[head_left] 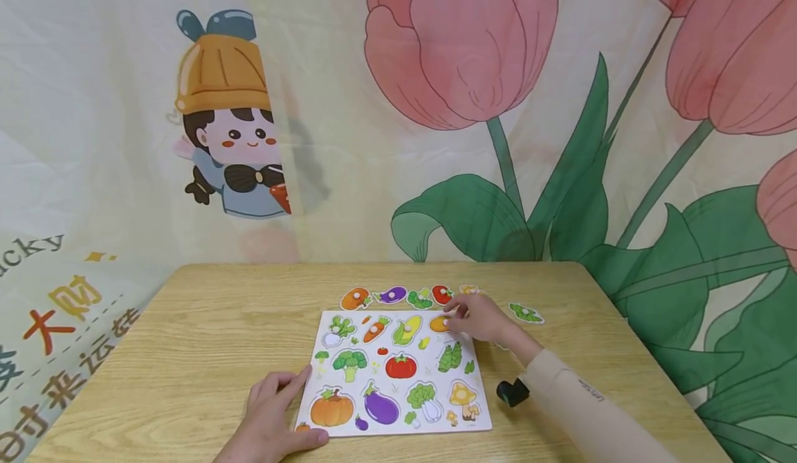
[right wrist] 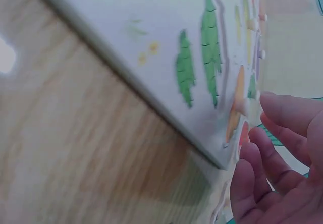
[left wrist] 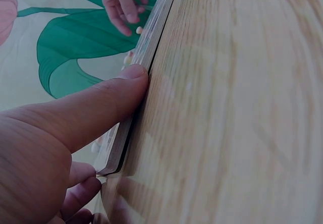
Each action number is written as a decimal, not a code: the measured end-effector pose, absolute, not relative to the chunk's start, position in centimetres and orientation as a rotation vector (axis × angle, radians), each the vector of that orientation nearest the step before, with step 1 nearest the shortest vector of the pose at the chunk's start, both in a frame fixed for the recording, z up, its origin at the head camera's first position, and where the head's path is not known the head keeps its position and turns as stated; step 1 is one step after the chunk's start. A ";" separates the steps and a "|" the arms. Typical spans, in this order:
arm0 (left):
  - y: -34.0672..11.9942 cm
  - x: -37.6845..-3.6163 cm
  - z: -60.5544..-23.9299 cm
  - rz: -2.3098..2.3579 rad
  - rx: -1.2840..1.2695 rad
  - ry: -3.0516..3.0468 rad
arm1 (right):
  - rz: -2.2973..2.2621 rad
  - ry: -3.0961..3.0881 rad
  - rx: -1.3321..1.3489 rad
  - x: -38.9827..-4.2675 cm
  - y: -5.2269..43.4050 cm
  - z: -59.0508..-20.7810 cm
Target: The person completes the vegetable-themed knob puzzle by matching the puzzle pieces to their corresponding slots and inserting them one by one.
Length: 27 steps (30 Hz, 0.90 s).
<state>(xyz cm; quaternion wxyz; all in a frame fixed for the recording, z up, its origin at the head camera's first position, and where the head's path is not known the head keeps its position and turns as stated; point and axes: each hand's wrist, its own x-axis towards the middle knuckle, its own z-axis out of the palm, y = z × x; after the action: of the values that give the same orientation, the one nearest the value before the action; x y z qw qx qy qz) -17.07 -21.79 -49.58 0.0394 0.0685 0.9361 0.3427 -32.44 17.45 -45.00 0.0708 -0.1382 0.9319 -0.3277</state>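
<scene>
Wooden table; tulip-printed cloth backdrop; cartoon girl printed left.

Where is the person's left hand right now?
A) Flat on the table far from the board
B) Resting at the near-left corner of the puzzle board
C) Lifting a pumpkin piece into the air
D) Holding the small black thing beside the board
B: the left hand lies on the table with its thumb against the puzzle board at its near-left corner.
</scene>
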 end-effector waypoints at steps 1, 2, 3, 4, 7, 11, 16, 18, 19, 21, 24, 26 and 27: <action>-21.8 -17.1 -49.6 1.055 0.214 2.871 | -0.994 2.806 -0.412 -32.6 17.3 -44.9; -21.8 -17.1 -49.6 1.059 0.214 2.870 | -1.004 2.808 -0.406 -32.7 17.2 -44.8; -21.8 -17.1 -49.7 1.061 0.217 2.870 | -1.013 2.811 -0.403 -32.8 17.1 -44.8; -21.9 -17.1 -49.7 1.062 0.218 2.871 | -1.024 2.815 -0.404 -33.0 17.0 -44.7; -21.9 -17.1 -49.7 1.061 0.214 2.872 | -1.048 2.827 -0.439 -33.5 16.8 -44.4; -21.9 -17.1 -49.6 1.052 0.197 2.865 | -0.996 2.841 -0.555 -34.5 16.6 -44.1; -21.9 -16.9 -49.4 1.044 0.194 2.873 | -0.917 2.809 -0.664 -36.0 16.2 -43.4; -21.9 -16.9 -49.3 1.048 0.199 2.880 | -0.886 2.802 -0.692 -36.6 15.8 -43.2; -22.0 -16.9 -49.3 1.054 0.193 2.880 | -0.871 2.799 -0.703 -37.0 15.7 -43.1; -22.0 -16.9 -49.3 1.050 0.199 2.887 | -0.844 2.785 -0.720 -37.5 15.3 -43.0; -21.9 -17.0 -49.4 1.042 0.208 2.891 | -0.782 2.784 -0.755 -38.2 15.0 -43.2; -21.8 -17.0 -49.4 1.038 0.213 2.896 | -0.741 2.788 -0.788 -38.6 14.8 -43.3; -21.7 -16.9 -49.4 1.038 0.216 2.898 | -0.720 2.793 -0.801 -38.7 14.7 -43.3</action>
<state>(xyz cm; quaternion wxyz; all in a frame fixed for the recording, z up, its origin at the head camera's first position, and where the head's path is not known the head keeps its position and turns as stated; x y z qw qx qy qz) -16.95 -21.75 -49.45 0.0278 0.0700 0.9388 0.3361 -38.72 14.73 -43.30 0.0741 -0.2670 0.9304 -0.2400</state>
